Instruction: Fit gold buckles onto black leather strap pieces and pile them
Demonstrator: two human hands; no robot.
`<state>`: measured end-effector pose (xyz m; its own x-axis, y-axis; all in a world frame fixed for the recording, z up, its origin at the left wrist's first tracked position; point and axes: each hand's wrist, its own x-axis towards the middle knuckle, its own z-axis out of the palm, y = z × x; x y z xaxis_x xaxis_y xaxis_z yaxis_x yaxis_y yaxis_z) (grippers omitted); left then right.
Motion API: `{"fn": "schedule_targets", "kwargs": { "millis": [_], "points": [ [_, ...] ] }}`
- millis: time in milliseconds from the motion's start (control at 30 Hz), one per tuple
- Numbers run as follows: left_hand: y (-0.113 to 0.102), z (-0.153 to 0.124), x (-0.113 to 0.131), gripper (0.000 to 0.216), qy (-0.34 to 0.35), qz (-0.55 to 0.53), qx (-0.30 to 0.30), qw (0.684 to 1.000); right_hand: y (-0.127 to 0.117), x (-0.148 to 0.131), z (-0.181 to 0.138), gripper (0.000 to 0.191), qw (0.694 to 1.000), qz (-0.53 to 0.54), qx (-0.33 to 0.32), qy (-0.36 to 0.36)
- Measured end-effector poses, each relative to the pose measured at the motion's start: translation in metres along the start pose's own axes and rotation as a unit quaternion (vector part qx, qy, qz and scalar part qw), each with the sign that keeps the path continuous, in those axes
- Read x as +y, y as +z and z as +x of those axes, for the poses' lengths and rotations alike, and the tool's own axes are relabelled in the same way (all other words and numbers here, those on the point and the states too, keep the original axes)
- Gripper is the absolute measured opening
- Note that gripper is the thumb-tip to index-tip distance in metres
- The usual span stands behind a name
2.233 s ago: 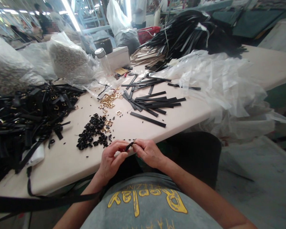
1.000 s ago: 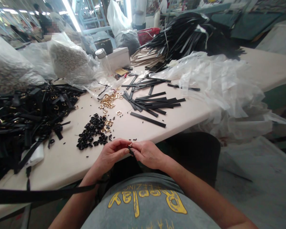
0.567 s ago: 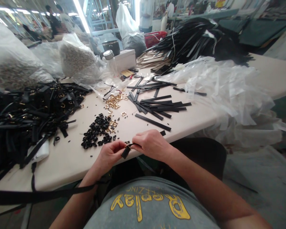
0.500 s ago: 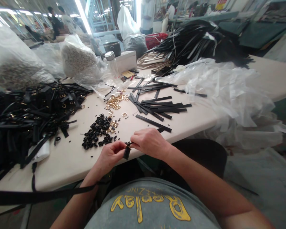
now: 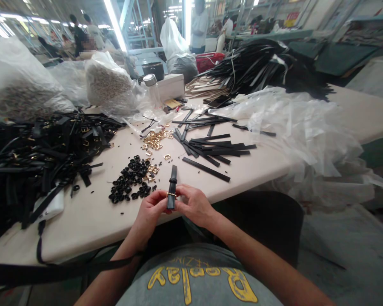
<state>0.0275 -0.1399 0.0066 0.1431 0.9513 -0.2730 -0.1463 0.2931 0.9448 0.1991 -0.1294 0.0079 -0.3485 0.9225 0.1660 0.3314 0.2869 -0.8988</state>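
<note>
Between my two hands stands a short black strap (image 5: 172,174), with a black keeper loop round it and a gold buckle (image 5: 171,194) lower down. My left hand (image 5: 153,208) pinches the strap's left side near the buckle. From the right, my right hand (image 5: 194,205) grips the same spot, thumb and fingers closed. Just left of the strap lies a heap of black keeper loops (image 5: 127,178). Behind it are scattered gold buckles (image 5: 155,139). Loose black strips (image 5: 223,146) lie to the right, a single one (image 5: 207,169) nearest my right hand.
A big pile of black straps with buckles (image 5: 44,157) covers the table's left side, by a white device (image 5: 52,206). Filled plastic bags (image 5: 107,80), a lidded bottle (image 5: 151,87) and a white box (image 5: 172,86) stand behind. Plastic sheeting (image 5: 300,114) hangs over the right edge.
The strap has turned from lying across, mostly covered by my hands, to pointing away from me with buckle and loop showing. My right hand has moved lower and come beside the strap.
</note>
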Motion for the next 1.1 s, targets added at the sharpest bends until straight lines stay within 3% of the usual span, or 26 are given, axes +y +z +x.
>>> {"fn": "schedule_targets", "kwargs": {
  "millis": [67, 167, 300, 500, 633, 700, 800, 900, 1000, 1100],
  "points": [
    [0.002, -0.001, -0.002, 0.019, 0.006, 0.02, -0.009, 1.0, 0.007, 0.002, 0.0, 0.025, 0.994, 0.109, 0.027, 0.01],
    [0.004, -0.002, -0.004, 0.021, 0.016, 0.036, -0.009, 0.999, 0.013, 0.002, 0.0, 0.035, 0.961, 0.268, 0.026, 0.065],
    [0.006, -0.003, -0.007, 0.021, 0.025, 0.026, -0.007, 0.999, 0.017, -0.003, -0.002, 0.041, 0.916, 0.385, 0.011, 0.116],
    [0.008, -0.006, -0.009, 0.02, 0.022, 0.035, -0.015, 0.999, 0.021, -0.002, -0.005, 0.036, 0.91, 0.396, 0.023, 0.12],
    [0.001, -0.01, -0.002, 0.023, 0.019, 0.105, -0.063, 0.992, 0.021, 0.002, -0.005, 0.031, 0.932, 0.336, 0.063, 0.117],
    [-0.012, -0.008, 0.005, 0.023, 0.05, 0.179, -0.06, 0.981, 0.02, 0.004, -0.004, 0.031, 0.947, 0.301, 0.07, 0.092],
    [-0.038, 0.002, 0.015, 0.019, 0.15, 0.347, 0.025, 0.925, 0.019, 0.007, -0.004, 0.034, 0.949, 0.295, 0.074, 0.079],
    [-0.061, 0.017, 0.025, 0.017, 0.219, 0.517, 0.095, 0.822, 0.022, 0.01, -0.004, 0.038, 0.93, 0.344, 0.064, 0.113],
    [-0.068, 0.029, 0.031, 0.02, 0.229, 0.611, 0.073, 0.754, 0.025, 0.012, -0.005, 0.039, 0.921, 0.362, 0.058, 0.131],
    [-0.066, 0.033, 0.034, 0.019, 0.226, 0.651, 0.042, 0.724, 0.026, 0.012, -0.005, 0.039, 0.924, 0.355, 0.056, 0.132]
  ]
}}
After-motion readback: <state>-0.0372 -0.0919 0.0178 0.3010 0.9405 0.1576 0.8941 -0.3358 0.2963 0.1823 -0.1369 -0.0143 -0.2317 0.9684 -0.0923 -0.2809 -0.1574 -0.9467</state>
